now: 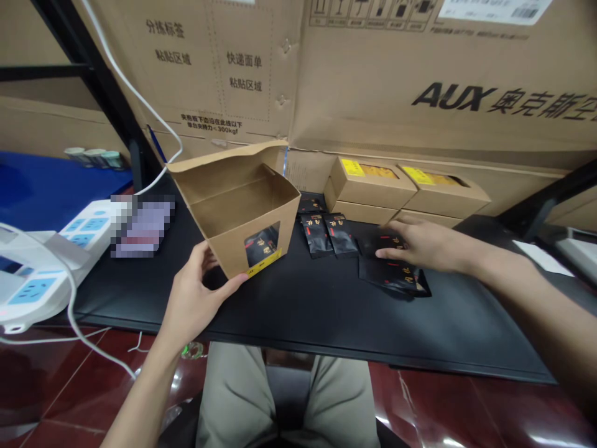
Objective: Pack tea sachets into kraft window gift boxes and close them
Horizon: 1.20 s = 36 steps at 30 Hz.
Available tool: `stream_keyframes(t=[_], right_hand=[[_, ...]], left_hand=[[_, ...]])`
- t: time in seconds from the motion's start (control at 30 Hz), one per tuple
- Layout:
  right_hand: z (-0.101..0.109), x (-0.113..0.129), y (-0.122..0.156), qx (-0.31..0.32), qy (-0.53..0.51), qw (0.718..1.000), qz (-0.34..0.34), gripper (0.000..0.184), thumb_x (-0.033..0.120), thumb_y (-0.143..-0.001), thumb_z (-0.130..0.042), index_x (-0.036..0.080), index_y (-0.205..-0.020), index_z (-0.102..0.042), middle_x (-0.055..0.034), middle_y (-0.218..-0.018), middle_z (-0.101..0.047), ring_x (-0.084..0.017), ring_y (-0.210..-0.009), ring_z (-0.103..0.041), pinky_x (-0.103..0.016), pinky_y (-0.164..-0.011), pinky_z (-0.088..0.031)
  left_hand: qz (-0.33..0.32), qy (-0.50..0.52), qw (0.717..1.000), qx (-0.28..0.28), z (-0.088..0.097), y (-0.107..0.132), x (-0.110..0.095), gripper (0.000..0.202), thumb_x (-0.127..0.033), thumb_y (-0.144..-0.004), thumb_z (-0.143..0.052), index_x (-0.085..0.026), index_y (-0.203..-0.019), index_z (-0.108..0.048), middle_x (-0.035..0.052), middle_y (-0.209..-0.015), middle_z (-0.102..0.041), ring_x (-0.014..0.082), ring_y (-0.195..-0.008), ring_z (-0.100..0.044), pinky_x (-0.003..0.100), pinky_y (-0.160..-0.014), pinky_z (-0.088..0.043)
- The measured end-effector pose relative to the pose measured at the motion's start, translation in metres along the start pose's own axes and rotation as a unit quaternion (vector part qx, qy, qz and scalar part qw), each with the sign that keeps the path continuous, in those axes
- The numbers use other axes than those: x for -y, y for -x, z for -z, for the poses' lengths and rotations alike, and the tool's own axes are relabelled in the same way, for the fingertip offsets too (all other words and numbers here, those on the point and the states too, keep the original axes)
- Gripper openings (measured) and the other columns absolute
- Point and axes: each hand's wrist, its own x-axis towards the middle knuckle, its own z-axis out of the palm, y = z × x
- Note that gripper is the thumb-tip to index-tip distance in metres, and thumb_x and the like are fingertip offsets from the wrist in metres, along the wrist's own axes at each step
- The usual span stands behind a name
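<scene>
Khaki trouser legs [237,392] nearest; left hand [198,298] clasping open brown cardboard box [236,244]; right hand [420,242] over flat black glossy sachets [379,272], grip unclear.

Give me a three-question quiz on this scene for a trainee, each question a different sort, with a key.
1. Which hand holds the open box, and is that near its top or its bottom?
2. True or false: the power strip lies to the left of the open box, as the wearer sees it.
3. Fill in: the right hand is at the ____ lying loose on the desk.

Key:
1. The left hand, near the bottom.
2. True.
3. Black packets; whether it grips one is hard to tell.
</scene>
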Motion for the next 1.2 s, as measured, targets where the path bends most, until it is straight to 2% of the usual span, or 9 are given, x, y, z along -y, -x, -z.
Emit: stream_keyframes(t=[0.07,0.1,0.27,0.53,0.73,1.07,1.2], right_hand=[[-0.007,0.004,-0.001,0.084,-0.003,0.996,0.002,0.051,0.047,-0.092,-0.069,0.019,-0.135,-0.072,-0.0194,-0.130,-0.074,-0.033,-0.117,-0.074,-0.043,-0.103,-0.060],[-0.009,0.007,-0.002,0.105,0.003,0.994,0.002,0.053,0.046,-0.093,-0.067,0.018,-0.138,-0.070,-0.0194,-0.133,-0.072,-0.034,-0.122,-0.072,-0.045,-0.107,-0.058],[-0.018,0.017,-0.007,0.083,0.046,0.995,0.020,0.054,0.042,-0.097,-0.060,0.013,-0.142,-0.066,-0.0213,-0.135,-0.070,-0.038,-0.127,-0.068,-0.048,-0.112,-0.055],[-0.020,0.021,-0.009,0.070,0.020,0.997,0.029,0.051,0.038,-0.099,-0.057,0.011,-0.141,-0.066,-0.0236,-0.132,-0.069,-0.037,-0.126,-0.068,-0.047,-0.111,-0.055],[-0.025,0.019,-0.011,0.065,-0.011,0.997,0.042,0.040,0.036,-0.098,-0.056,0.014,-0.129,-0.069,-0.0189,-0.130,-0.072,-0.035,-0.121,-0.072,-0.048,-0.107,-0.057],[-0.028,0.016,-0.012,0.091,-0.017,0.995,0.028,0.049,0.041,-0.098,-0.057,0.012,-0.137,-0.066,-0.0199,-0.143,-0.068,-0.036,-0.128,-0.070,-0.049,-0.112,-0.055],[-0.029,0.014,-0.011,0.070,-0.039,0.996,0.038,0.047,0.040,-0.096,-0.060,0.015,-0.135,-0.068,-0.0180,-0.139,-0.070,-0.035,-0.126,-0.071,-0.047,-0.111,-0.056]], left_hand=[[0.003,0.002,1.000,-0.001,0.000,0.000,0.001,0.069,-0.051,-0.077,-0.087,-0.027,-0.135,-0.058,0.0102,-0.135,-0.075,0.0342,-0.125,-0.074,0.052,-0.109,-0.060],[0.005,0.002,1.000,-0.001,0.000,0.000,0.001,0.069,-0.051,-0.077,-0.087,-0.027,-0.135,-0.058,0.0103,-0.136,-0.074,0.0343,-0.125,-0.073,0.052,-0.109,-0.060],[0.001,0.006,1.000,-0.001,0.000,0.000,-0.001,0.070,-0.050,-0.077,-0.088,-0.027,-0.136,-0.058,0.0103,-0.137,-0.074,0.0340,-0.126,-0.073,0.052,-0.111,-0.059],[0.005,0.009,1.000,-0.004,0.000,0.000,-0.001,0.069,-0.049,-0.077,-0.088,-0.027,-0.135,-0.058,0.0095,-0.136,-0.075,0.0341,-0.126,-0.073,0.051,-0.110,-0.060],[0.003,0.001,1.000,-0.002,0.001,0.001,-0.003,0.069,-0.049,-0.078,-0.087,-0.025,-0.136,-0.057,0.0101,-0.137,-0.075,0.0335,-0.127,-0.073,0.052,-0.110,-0.059],[0.002,0.001,1.000,-0.007,0.000,0.001,-0.002,0.070,-0.049,-0.077,-0.088,-0.026,-0.136,-0.058,0.0099,-0.135,-0.075,0.0337,-0.124,-0.074,0.052,-0.108,-0.060],[0.011,0.011,1.000,-0.001,0.001,0.001,-0.002,0.069,-0.050,-0.076,-0.088,-0.026,-0.134,-0.059,0.0098,-0.134,-0.076,0.0337,-0.123,-0.074,0.052,-0.108,-0.060]])
